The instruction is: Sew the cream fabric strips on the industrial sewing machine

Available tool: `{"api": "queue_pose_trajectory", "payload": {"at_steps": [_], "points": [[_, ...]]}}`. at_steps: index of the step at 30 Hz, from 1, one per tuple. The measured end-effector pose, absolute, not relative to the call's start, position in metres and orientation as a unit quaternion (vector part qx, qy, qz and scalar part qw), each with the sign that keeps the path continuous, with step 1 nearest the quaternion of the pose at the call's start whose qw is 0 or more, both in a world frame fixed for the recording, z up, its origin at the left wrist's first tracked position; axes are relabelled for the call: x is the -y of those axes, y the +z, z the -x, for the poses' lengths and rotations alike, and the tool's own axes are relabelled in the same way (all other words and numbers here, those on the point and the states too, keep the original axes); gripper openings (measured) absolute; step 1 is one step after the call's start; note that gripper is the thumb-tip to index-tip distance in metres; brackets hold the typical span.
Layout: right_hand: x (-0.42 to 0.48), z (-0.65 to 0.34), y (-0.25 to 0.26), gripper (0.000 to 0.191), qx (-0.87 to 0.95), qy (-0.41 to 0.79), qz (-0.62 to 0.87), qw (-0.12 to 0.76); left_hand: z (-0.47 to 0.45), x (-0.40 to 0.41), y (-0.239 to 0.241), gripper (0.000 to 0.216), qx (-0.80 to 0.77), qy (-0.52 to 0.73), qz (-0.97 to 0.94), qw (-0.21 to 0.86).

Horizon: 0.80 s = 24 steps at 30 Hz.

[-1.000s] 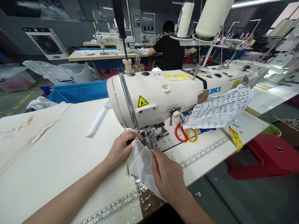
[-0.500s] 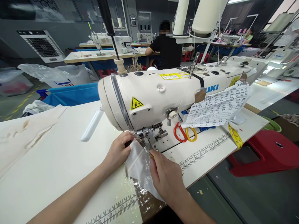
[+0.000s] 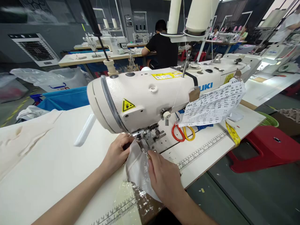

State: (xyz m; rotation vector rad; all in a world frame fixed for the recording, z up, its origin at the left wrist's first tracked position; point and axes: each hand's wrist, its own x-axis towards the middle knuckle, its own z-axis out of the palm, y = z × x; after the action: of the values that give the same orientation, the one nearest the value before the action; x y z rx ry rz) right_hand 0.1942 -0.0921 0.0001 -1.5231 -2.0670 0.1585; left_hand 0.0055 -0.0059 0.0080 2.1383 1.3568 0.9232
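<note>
Under the head of a white sewing machine [image 3: 140, 97], a piece of thin white fabric [image 3: 137, 167] hangs over the near table edge. My left hand [image 3: 118, 151] is closed on the fabric's upper left edge, close to the needle area, thumb and fingers pinched. My right hand [image 3: 164, 175] is closed at the fabric's right side. Its fingertips grip the end of a slim metal tool [image 3: 144, 150] pointing towards the presser foot; its exact kind is unclear. The machine head and my fingers hide the needle point.
Red-and-yellow-handled scissors [image 3: 179, 132] lie right of the needle area, beside a handwritten sheet [image 3: 211, 104]. A yellow tape measure [image 3: 232, 134] drapes over the table edge near a red stool [image 3: 264, 147]. Pale cloth [image 3: 25, 134] lies at left. A person [image 3: 161, 47] sits beyond.
The whole view has shifted slightly, so the machine and table appear further left. Both hands keep nearly the same place at the fabric and the same grip.
</note>
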Motion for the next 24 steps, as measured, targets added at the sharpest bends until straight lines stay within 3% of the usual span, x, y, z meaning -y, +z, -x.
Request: {"api": "queue_pose_trajectory", "payload": {"at_steps": [24], "points": [[0.0912,-0.1937,-0.0043,0.026,0.766,0.018,0.567,0.303,-0.0053,0.0049,0.0065,0.038,-0.516,0.340,-0.745,0.251]]}}
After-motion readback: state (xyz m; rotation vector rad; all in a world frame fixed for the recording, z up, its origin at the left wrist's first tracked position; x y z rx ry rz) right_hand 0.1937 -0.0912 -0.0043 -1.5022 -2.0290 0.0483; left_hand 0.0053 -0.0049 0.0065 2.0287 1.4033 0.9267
